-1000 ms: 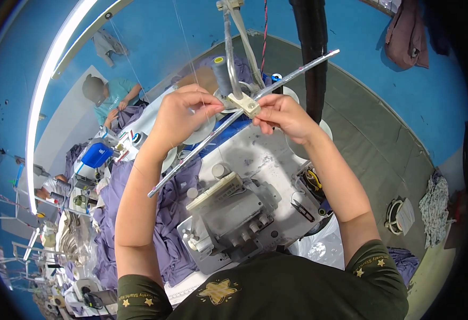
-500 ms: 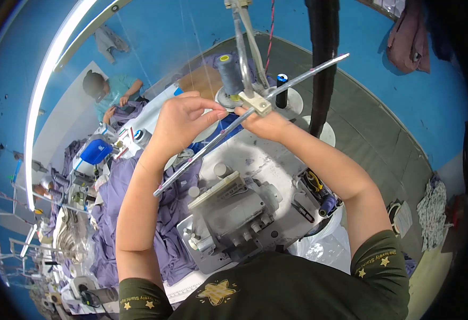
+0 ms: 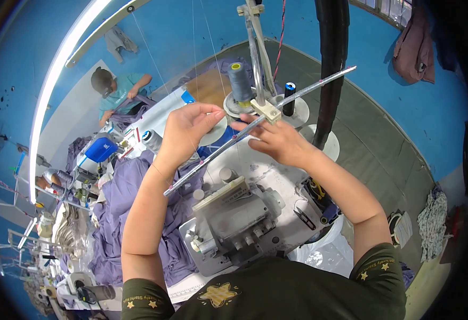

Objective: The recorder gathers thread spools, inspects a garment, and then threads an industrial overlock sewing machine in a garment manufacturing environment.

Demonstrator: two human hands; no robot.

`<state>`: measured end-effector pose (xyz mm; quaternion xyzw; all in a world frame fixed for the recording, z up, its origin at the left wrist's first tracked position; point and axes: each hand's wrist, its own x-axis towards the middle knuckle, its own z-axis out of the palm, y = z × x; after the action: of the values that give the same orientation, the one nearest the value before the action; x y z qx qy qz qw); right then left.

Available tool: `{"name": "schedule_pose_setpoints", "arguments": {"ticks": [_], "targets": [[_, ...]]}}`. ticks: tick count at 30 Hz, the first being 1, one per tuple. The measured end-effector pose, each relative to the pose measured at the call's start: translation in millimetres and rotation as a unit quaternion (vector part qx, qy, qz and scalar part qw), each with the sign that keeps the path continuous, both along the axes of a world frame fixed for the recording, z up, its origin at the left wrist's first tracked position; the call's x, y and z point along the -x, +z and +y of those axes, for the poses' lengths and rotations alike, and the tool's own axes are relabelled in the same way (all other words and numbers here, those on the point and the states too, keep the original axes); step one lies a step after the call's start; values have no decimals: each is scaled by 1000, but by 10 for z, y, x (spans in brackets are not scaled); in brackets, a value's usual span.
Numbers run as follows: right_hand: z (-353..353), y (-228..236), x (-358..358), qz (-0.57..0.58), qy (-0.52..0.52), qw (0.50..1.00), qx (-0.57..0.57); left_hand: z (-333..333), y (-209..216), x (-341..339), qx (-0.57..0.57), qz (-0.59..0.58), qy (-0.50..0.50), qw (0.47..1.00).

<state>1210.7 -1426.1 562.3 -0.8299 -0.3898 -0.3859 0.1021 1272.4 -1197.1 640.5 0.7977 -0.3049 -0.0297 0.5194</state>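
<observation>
My left hand [image 3: 187, 130] is raised left of the metal thread-guide rod [image 3: 206, 160], thumb and forefinger pinched on a thin white thread, which is faint. Across the rod, my right hand [image 3: 279, 143] has its fingers apart, just under the cream bracket [image 3: 266, 112] that clamps the rod to its post. Its fingertips reach behind the rod toward my left fingertips. Behind both hands stands a grey-blue cone of thread [image 3: 239, 84] on a round holder, with a black thread spool [image 3: 289, 100] to its right. Below them sits a grey overlock sewing machine [image 3: 236, 218].
Purple fabric [image 3: 130, 213] lies heaped left of the machine. Small snips [image 3: 304, 216] rest on the table at its right, beside a tool holder [image 3: 319, 192]. A thick black hose [image 3: 331, 69] hangs at the right. Another person [image 3: 122, 93] handles purple cloth at far left.
My right hand has drawn back rightward from the left fingertips, and its fingers have spread. My left hand keeps its pinch. The whole view has shifted slightly.
</observation>
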Motion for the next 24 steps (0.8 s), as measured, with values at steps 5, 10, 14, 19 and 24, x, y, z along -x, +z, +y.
{"name": "schedule_pose_setpoints", "arguments": {"ticks": [5, 10, 14, 19, 24], "targets": [[208, -183, 150, 160, 114, 936, -293, -43, -34, 29, 17, -7, -4, 1000], [384, 51, 290, 443, 169, 571, -670, -104, -103, 45, 57, 32, -39, 997], [490, 51, 275, 349, 212, 541, -735, -170, -14, 81, 40, 60, -48, 996], [503, 83, 233, 277, 153, 606, -730, -257, -52, 27, 8, 1, -49, 999], [546, 90, 240, 257, 91, 674, -686, -260, -90, 15, -6, -24, -75, 997]]}}
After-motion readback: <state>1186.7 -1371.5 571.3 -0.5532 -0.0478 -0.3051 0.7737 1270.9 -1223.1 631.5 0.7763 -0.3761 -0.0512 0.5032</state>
